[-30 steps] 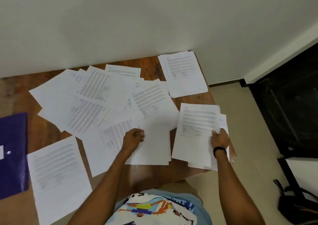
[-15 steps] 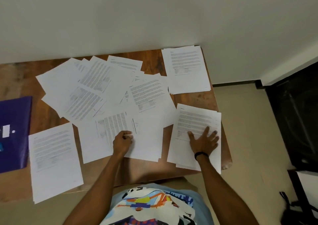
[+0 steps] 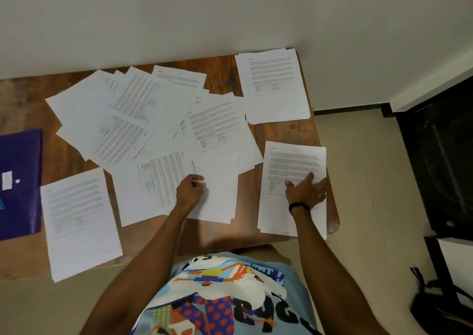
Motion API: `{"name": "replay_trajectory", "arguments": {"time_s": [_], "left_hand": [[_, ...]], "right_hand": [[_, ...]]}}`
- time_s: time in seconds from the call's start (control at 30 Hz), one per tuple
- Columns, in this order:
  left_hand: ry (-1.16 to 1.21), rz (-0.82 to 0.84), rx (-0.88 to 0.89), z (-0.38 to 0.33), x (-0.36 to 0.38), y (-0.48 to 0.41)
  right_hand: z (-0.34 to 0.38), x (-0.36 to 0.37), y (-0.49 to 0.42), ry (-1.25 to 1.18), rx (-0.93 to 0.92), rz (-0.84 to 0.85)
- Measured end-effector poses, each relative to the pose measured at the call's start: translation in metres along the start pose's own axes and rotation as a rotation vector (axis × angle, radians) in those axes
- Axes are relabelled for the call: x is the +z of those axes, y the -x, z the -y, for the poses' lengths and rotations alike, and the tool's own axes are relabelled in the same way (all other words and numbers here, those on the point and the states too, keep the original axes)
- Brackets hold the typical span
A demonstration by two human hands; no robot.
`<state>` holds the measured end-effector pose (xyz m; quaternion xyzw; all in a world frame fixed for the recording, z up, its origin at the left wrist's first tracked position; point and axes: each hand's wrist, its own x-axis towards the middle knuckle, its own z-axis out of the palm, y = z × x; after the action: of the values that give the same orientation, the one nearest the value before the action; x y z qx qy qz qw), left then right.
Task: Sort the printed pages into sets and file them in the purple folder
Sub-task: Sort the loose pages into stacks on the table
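Printed pages lie spread over a wooden table (image 3: 286, 135). My right hand (image 3: 305, 190) rests flat, fingers spread, on a neat set of pages (image 3: 294, 165) at the table's near right corner. My left hand (image 3: 190, 190) sits with curled fingers on a sheet (image 3: 217, 188) in the middle, pinching its edge. A loose fan of several pages (image 3: 133, 119) covers the table's centre. One set (image 3: 275, 83) lies at the far right, another set (image 3: 79, 219) at the near left. The purple folder (image 3: 19, 181) lies at the left edge, partly out of view.
A white wall stands right behind the table. Right of the table is tiled floor, a black cabinet (image 3: 440, 155) and a dark bag (image 3: 440, 306) on the floor. The near-left set overhangs the table's front edge.
My right hand let go of the stack it held by the edge and now lies flat on it. The left hand stayed on the middle sheet. The camera view shifted slightly.
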<state>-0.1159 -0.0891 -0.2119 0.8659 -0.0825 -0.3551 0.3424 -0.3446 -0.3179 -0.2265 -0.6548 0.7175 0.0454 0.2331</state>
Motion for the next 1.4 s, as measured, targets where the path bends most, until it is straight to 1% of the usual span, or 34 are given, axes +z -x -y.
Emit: {"name": "replay_trajectory", "arguments": {"time_s": [0.07, 0.13, 0.23, 0.3, 0.37, 0.43, 0.5, 0.6, 0.7, 0.77, 0.83, 0.9, 0.97, 1.03, 1.1, 1.13, 1.23, 1.3, 1.37, 1.4], "left_hand": [[-0.013, 0.002, 0.013, 0.001, -0.003, -0.001], [-0.037, -0.014, 0.024, 0.005, -0.009, -0.001], [-0.118, -0.048, 0.045, 0.011, -0.021, 0.000], [-0.235, -0.085, 0.060, 0.016, -0.030, 0.000], [-0.395, -0.089, 0.036, 0.021, -0.041, 0.003], [-0.487, -0.047, -0.010, 0.028, -0.051, 0.005], [-0.512, 0.023, -0.038, 0.037, -0.059, 0.006], [-0.563, 0.083, -0.020, 0.051, -0.065, 0.008], [-0.547, 0.107, 0.005, 0.053, -0.068, 0.012], [-0.527, 0.099, 0.014, 0.053, -0.071, 0.013], [-0.476, 0.093, 0.009, 0.057, -0.076, 0.011], [-0.424, 0.107, 0.012, 0.062, -0.082, 0.011], [-0.370, 0.117, 0.028, 0.068, -0.088, 0.010], [-0.312, 0.125, 0.045, 0.076, -0.093, 0.008], [-0.264, 0.136, 0.077, 0.082, -0.097, 0.008], [-0.239, 0.140, 0.093, 0.083, -0.097, 0.009], [-0.139, 0.130, 0.128, 0.081, -0.098, 0.013], [-0.064, 0.130, 0.111, 0.079, -0.104, 0.013], [-0.028, 0.153, 0.073, 0.080, -0.112, 0.009], [-0.018, 0.152, 0.064, 0.080, -0.117, 0.007]], "right_hand": [[0.014, 0.001, 0.015, 0.005, -0.086, -0.057], [0.037, 0.006, 0.039, -0.054, -0.211, -0.049], [0.072, 0.027, 0.082, -0.173, -0.370, 0.110], [0.093, 0.044, 0.107, -0.160, -0.438, 0.220], [0.113, 0.060, 0.128, -0.149, -0.435, 0.356], [0.133, 0.074, 0.145, -0.176, -0.378, 0.452], [0.148, 0.086, 0.159, -0.189, -0.305, 0.467], [0.166, 0.101, 0.177, -0.148, -0.232, 0.467], [0.177, 0.113, 0.196, 0.007, -0.206, 0.477], [0.180, 0.120, 0.210, 0.113, -0.232, 0.433], [0.180, 0.127, 0.222, 0.169, -0.254, 0.370], [0.178, 0.132, 0.230, 0.149, -0.261, 0.338], [0.177, 0.135, 0.236, 0.078, -0.240, 0.324], [0.179, 0.135, 0.242, 0.022, -0.157, 0.309], [0.181, 0.136, 0.249, 0.061, -0.062, 0.331], [0.181, 0.138, 0.253, 0.109, -0.048, 0.346], [0.177, 0.145, 0.266, 0.259, -0.136, 0.358], [0.173, 0.150, 0.271, 0.332, -0.230, 0.337], [0.168, 0.151, 0.269, 0.363, -0.326, 0.287], [0.167, 0.149, 0.266, 0.333, -0.371, 0.261]]}}
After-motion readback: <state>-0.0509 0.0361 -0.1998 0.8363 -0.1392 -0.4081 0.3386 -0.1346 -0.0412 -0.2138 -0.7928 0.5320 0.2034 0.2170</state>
